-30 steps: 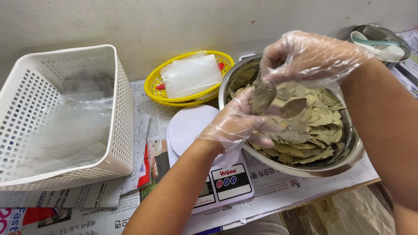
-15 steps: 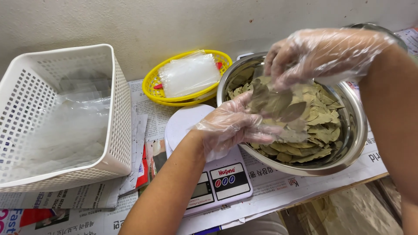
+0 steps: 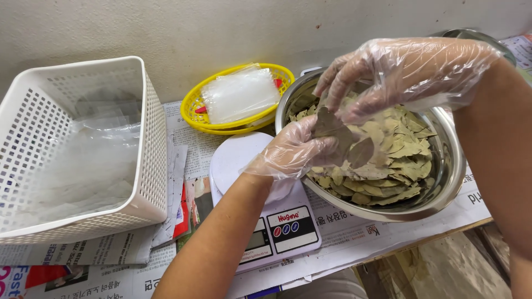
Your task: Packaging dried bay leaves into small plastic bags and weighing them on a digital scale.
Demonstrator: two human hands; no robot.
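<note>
Over the steel bowl [image 3: 443, 194] of dried leaves [image 3: 388, 160], gloved left hand [image 3: 293, 149] pinches a leaf [image 3: 328, 124], right hand [image 3: 404, 75] half-curled above, grip unclear; scale [image 3: 260, 216] just beside, yellow basket [image 3: 194, 111] behind, white crate [image 3: 149, 149] left.

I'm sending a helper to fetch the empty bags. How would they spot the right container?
Start at the big white mesh basket on the left. Right of it, against the wall, sits a shallow yellow basket holding a stack of clear bags. It is the only yellow thing there.
</note>
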